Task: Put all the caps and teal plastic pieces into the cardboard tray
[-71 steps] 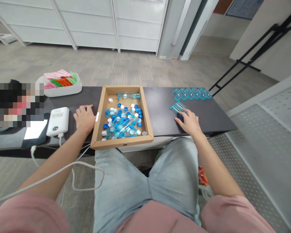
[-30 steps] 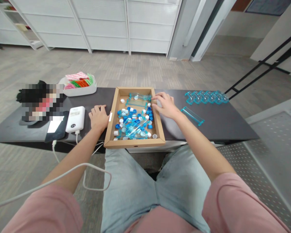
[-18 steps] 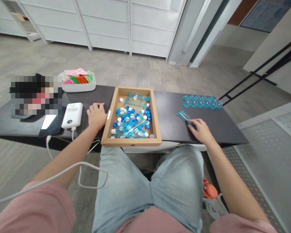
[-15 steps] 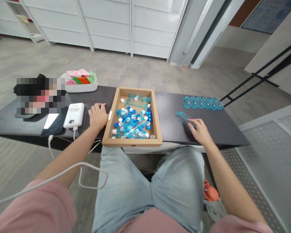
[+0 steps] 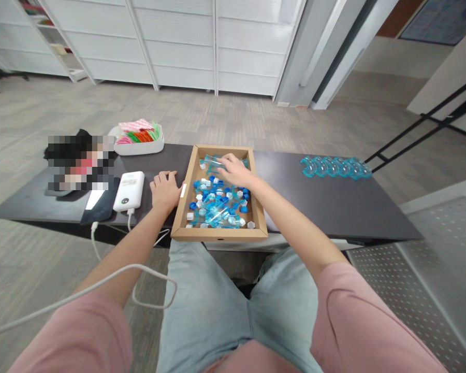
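My left hand (image 5: 166,192) lies on the dark tabletop with its fingers apart, beside the left wall of the shallow cardboard box (image 5: 180,204). Over the far part of that box is my right hand (image 5: 235,169), its fingertips closed at the end of a clear blue plastic piece (image 5: 213,162), which is tilted. Beneath the hand, part of the box's contents is hidden. Nearer me inside the box, small blue and white hexagonal pieces (image 5: 244,209) lie mixed with more clear blue plastic parts (image 5: 219,213).
On the right of the table (image 5: 295,207) stands a row of curved clear blue pieces (image 5: 336,167). At the left are a white power bank (image 5: 129,191) with a cable, a dark phone (image 5: 101,201) and a white basket (image 5: 140,148) of colourful items.
My right hand has moved left from the tabletop to the box. The clear blue piece it held on the right of the table is gone from there. My left hand stays put.
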`<state>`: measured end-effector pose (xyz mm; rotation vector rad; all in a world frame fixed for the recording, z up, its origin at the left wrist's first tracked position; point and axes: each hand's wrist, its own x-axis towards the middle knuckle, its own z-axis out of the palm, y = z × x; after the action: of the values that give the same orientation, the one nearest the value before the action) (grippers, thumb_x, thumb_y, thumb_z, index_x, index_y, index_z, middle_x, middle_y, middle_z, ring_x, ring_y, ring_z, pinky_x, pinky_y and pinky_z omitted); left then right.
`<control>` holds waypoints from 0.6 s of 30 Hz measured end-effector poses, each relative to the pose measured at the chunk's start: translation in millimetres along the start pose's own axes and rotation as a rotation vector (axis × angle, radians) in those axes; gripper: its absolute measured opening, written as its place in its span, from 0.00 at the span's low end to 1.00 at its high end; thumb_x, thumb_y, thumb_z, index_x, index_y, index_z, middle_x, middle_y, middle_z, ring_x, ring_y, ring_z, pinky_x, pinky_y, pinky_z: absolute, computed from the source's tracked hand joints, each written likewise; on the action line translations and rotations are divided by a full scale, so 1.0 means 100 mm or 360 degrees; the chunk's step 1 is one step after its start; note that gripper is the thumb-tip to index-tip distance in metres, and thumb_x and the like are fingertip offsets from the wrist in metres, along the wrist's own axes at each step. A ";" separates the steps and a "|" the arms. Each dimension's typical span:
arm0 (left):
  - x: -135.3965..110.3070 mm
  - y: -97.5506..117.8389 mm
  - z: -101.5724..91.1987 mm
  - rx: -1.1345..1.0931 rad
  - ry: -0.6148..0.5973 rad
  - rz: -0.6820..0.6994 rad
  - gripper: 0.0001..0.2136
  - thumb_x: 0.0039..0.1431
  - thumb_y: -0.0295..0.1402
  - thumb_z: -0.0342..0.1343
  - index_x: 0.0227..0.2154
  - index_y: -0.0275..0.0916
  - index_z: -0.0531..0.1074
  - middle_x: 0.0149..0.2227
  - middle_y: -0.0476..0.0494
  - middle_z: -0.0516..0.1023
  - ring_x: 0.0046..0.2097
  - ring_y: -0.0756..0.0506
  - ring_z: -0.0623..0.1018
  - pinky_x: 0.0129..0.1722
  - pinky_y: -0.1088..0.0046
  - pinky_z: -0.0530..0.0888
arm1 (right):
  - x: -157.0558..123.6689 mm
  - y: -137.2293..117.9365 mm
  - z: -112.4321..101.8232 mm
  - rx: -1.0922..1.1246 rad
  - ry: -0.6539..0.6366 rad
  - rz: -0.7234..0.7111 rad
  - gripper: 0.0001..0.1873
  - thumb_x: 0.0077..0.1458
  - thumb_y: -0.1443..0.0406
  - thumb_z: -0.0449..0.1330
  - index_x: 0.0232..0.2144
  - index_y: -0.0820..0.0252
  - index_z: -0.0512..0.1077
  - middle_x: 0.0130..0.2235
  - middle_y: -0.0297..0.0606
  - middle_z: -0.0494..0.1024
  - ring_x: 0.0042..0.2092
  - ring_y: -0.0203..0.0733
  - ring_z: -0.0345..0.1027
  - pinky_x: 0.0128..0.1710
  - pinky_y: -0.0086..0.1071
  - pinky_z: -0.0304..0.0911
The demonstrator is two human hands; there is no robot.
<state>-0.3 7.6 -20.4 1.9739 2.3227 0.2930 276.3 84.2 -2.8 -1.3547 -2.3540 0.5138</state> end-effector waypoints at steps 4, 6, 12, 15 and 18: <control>0.00 0.00 -0.01 0.0036 -0.0026 -0.0006 0.34 0.78 0.41 0.46 0.79 0.28 0.68 0.75 0.17 0.66 0.73 0.20 0.66 0.73 0.42 0.65 | 0.03 0.01 -0.02 -0.0113 0.0058 0.0007 0.35 0.76 0.46 0.63 0.77 0.50 0.74 0.79 0.52 0.70 0.79 0.71 0.56 0.78 0.71 0.55; 0.01 -0.01 0.00 0.0053 -0.0035 0.0002 0.33 0.79 0.39 0.45 0.80 0.28 0.67 0.75 0.18 0.66 0.73 0.20 0.67 0.72 0.42 0.65 | -0.14 0.22 -0.14 -0.0142 0.0179 0.0047 0.32 0.78 0.47 0.60 0.75 0.49 0.76 0.78 0.52 0.71 0.78 0.70 0.57 0.77 0.70 0.55; 0.02 -0.03 0.03 0.0078 -0.0018 0.0006 0.31 0.80 0.37 0.45 0.78 0.28 0.69 0.74 0.15 0.65 0.72 0.19 0.68 0.71 0.40 0.67 | -1.05 1.31 -0.72 -0.0431 0.0756 0.0753 0.36 0.73 0.55 0.60 0.79 0.54 0.69 0.82 0.57 0.63 0.79 0.69 0.57 0.76 0.70 0.57; 0.03 -0.03 0.05 0.0076 -0.0026 0.0001 0.30 0.80 0.38 0.47 0.77 0.26 0.69 0.74 0.15 0.65 0.72 0.19 0.68 0.72 0.39 0.67 | -1.53 1.72 -0.84 -0.0520 0.0878 0.1050 0.38 0.70 0.55 0.64 0.77 0.56 0.70 0.83 0.61 0.61 0.80 0.72 0.54 0.77 0.75 0.54; 0.03 -0.05 0.07 0.0051 -0.0015 0.0025 0.30 0.80 0.35 0.41 0.76 0.24 0.69 0.74 0.14 0.64 0.73 0.17 0.67 0.72 0.36 0.66 | -1.84 1.90 -0.77 -0.0530 0.0792 0.1108 0.32 0.70 0.54 0.64 0.71 0.56 0.76 0.81 0.62 0.65 0.81 0.72 0.54 0.77 0.77 0.53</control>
<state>-4.7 10.7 -28.3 2.0045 2.3218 0.2487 539.8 21.8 -53.9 -2.1635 -1.5750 -0.0644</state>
